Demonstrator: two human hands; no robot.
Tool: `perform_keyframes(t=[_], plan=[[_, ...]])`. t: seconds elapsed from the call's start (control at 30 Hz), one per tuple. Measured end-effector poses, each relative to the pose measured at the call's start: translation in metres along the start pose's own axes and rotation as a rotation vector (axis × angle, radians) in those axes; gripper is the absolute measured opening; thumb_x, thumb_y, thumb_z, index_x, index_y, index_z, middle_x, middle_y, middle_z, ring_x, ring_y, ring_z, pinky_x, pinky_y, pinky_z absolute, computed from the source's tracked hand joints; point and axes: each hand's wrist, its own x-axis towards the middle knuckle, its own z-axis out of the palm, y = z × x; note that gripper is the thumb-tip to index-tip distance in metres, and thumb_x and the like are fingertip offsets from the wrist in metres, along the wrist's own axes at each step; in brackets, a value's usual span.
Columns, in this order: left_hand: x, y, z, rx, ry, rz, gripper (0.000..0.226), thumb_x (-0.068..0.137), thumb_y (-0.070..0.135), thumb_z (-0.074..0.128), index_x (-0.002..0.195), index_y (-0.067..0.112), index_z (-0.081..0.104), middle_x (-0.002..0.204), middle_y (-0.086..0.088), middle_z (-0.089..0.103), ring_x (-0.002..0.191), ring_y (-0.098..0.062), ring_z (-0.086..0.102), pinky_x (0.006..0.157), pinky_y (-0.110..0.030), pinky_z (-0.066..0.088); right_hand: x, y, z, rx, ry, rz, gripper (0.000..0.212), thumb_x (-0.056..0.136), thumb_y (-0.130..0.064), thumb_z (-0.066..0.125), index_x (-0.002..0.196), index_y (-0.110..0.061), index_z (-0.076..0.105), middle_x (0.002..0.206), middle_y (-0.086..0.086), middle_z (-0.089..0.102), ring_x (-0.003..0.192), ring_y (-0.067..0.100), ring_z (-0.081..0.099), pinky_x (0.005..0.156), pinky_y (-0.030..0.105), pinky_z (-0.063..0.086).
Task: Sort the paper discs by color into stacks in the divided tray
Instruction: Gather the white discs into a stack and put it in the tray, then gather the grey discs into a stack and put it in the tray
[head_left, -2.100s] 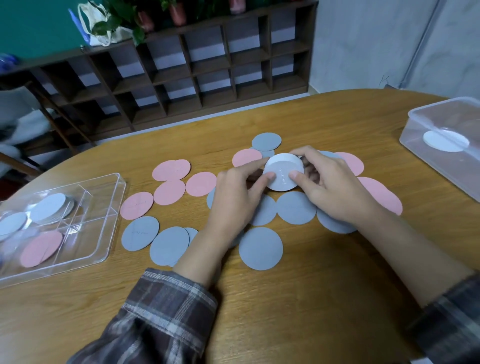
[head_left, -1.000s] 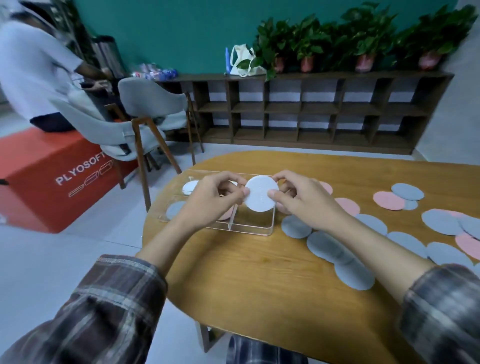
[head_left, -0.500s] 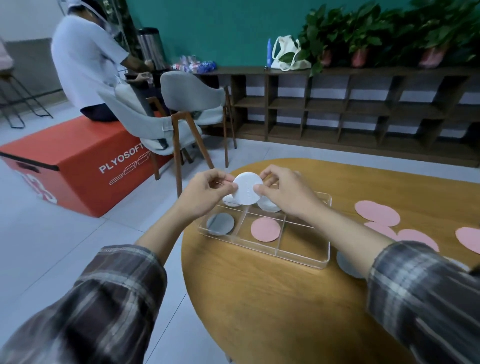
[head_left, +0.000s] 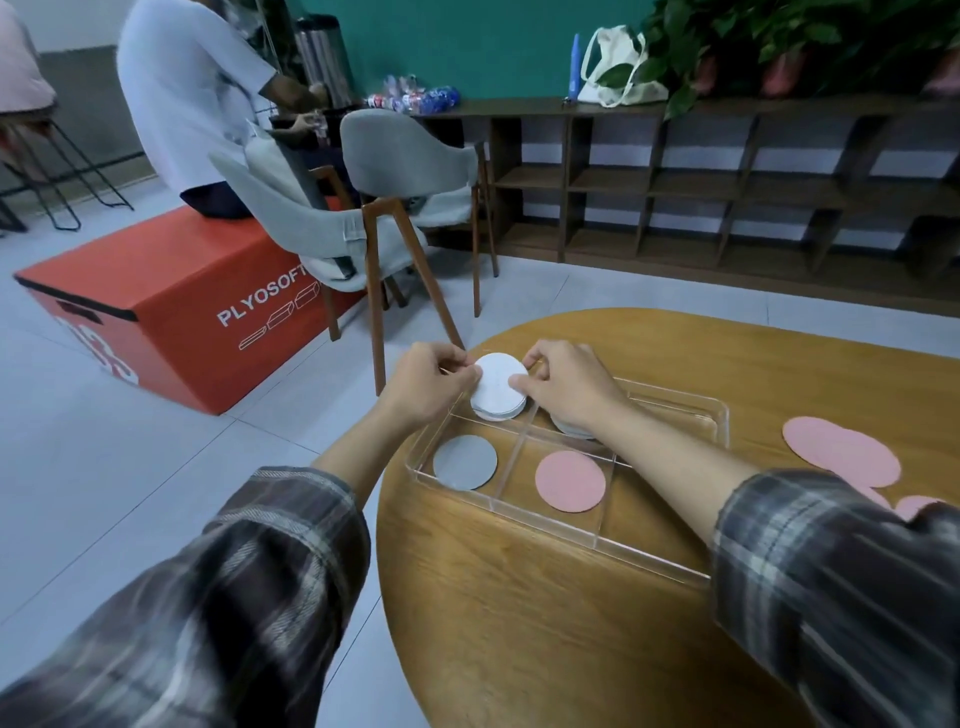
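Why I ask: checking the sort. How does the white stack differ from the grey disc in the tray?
The white stack is white and several discs thick; the grey disc is grey and thin. Left hand and right hand pinch the white stack; the grey disc lies untouched. Both are round.

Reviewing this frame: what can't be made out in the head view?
- The covered discs in the far middle compartment: the right hand hides most of them, so colour and count are unclear.
- The white stack, pinched by the left hand too: both hands hide whether it rests on the tray floor.
- Near right compartment: the right forearm crosses it.
- The loose pink discs: the right sleeve cuts them off, so the count is unknown.
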Motion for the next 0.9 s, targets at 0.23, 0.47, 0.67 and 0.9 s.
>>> perform_keyframes(t=[0.23,0.47,0.67,0.9], plan=[[-0.002,-0.001,0.006,0.174,0.068,0.053,0.015,0.096,0.025,0.070,0.098,0.016,0.083,0.090,0.005,0.068,0.078,-0.005,0.057,0.060,-0.013,0.038,0.004,0.001,0.012,-0.136,-0.036,-0.013,0.027,0.093,-0.045,0.065,0.096,-0.019,0.074,0.088,0.003,0.071,0.091,0.028,0.063,0.073,0.038,0.054],[-0.009,-0.002,0.012,0.230,0.121,0.083,0.018,0.094,0.029,0.073,0.105,0.017,0.082,0.084,0.003,0.065,0.077,-0.013,0.059,0.070,-0.032,0.049,-0.007,-0.004,0.005,-0.278,0.046,-0.100,0.029,0.097,-0.039,0.062,0.117,-0.018,0.067,0.106,0.002,0.069,0.106,0.028,0.061,0.083,0.040,0.052],[-0.027,0.028,0.000,0.222,0.032,0.184,0.022,0.096,0.034,0.070,0.110,0.020,0.079,0.090,0.005,0.072,0.083,-0.010,0.064,0.075,-0.029,0.054,-0.039,0.007,-0.033,-0.220,0.121,-0.175,0.030,0.097,-0.036,0.063,0.124,-0.023,0.064,0.105,-0.005,0.066,0.111,0.021,0.056,0.083,0.037,0.047],[-0.058,0.105,0.027,0.215,-0.164,0.331,0.020,0.097,0.034,0.069,0.111,0.025,0.079,0.091,0.005,0.075,0.083,-0.011,0.068,0.080,-0.030,0.055,-0.108,0.045,-0.091,-0.195,0.178,-0.103,0.030,0.096,-0.037,0.064,0.124,-0.029,0.064,0.100,-0.012,0.067,0.108,0.017,0.054,0.083,0.039,0.051]])
